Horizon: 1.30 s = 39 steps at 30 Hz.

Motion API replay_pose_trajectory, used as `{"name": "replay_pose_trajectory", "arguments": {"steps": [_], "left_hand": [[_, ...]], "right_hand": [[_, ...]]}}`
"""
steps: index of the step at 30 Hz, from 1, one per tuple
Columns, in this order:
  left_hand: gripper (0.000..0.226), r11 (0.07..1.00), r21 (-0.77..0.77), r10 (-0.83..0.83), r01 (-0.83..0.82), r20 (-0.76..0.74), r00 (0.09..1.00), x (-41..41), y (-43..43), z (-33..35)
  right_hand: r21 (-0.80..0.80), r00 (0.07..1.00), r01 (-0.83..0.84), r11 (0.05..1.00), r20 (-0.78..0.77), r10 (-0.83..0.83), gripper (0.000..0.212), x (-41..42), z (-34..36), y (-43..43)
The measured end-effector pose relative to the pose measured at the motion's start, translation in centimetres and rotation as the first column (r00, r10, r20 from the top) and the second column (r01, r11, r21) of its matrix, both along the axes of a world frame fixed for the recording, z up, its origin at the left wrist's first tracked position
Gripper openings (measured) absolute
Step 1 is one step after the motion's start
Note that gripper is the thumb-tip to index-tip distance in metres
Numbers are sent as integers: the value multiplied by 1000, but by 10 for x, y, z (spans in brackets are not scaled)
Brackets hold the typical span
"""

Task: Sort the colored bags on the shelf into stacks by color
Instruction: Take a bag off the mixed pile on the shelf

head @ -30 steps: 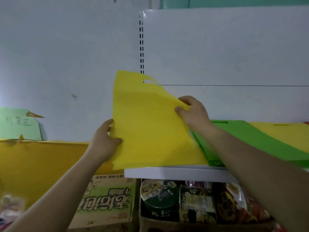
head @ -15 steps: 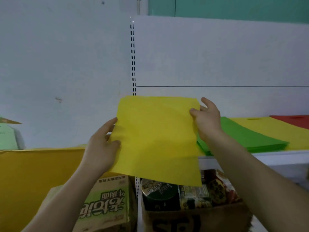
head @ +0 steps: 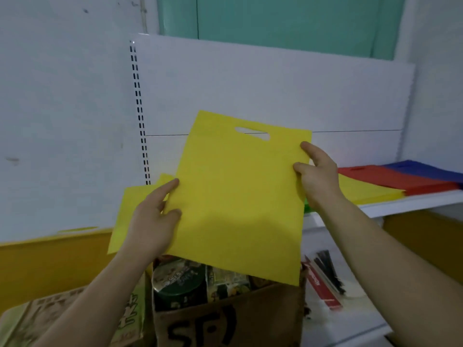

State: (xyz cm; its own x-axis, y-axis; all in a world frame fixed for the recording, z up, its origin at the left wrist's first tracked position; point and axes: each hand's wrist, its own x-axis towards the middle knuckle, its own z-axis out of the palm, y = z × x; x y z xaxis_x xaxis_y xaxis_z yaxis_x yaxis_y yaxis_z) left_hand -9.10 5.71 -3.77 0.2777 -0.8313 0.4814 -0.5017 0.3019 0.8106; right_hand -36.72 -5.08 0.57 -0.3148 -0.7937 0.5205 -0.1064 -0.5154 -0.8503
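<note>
Yellow bag (head: 238, 196): held in the air, flat and near upright, its face toward the camera; the handle cutout sits just under the top edge.
Left hand (head: 150, 221): grip closed on the bag's left edge, thumb on the front face, index finger lying along the edge.
Right hand (head: 318, 176): grip pinches the upper right edge, thumb and index fingertip on the front face, other fingers behind.
Second yellow piece (head: 122, 221): shows behind the left hand and the bag's left edge; cannot tell whether that hand also holds it.
Bag edges: top edge crosses the seam line of the white back panel (head: 250, 83); bottom edge overlaps the open top of the cardboard box (head: 225, 321) in view; right edge covers the near end of the shelf (head: 413, 202).
Shelf stacks: a green sliver (head: 307, 206) just beside the right wrist, then the yellow stack (head: 363, 190), red stack (head: 390, 177) and blue stack (head: 426, 170), each overlapping the next.
Open room: the bag hangs apart from the shelf; bare panel rises above the stacks; the slotted upright (head: 137, 108) stands left of the bag.
</note>
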Motion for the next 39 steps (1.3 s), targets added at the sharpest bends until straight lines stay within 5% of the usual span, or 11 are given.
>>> {"name": "replay_pose_trajectory", "arguments": {"steps": [19,31,39], "left_hand": [[56,925,35,-379,379,-10,925,-338,-57,-11],[55,925,3,-380,380,54,923,-405,-151,-3],[57,961,0,-277,277,43,960,-396,-220,14]], "right_hand": [[7,931,365,931,-12,-365,54,-344,5,74],[48,923,383,923,29,-384,54,-406,6,-10],[42,941,327,944,-102,-322,57,-402,21,-113]]}}
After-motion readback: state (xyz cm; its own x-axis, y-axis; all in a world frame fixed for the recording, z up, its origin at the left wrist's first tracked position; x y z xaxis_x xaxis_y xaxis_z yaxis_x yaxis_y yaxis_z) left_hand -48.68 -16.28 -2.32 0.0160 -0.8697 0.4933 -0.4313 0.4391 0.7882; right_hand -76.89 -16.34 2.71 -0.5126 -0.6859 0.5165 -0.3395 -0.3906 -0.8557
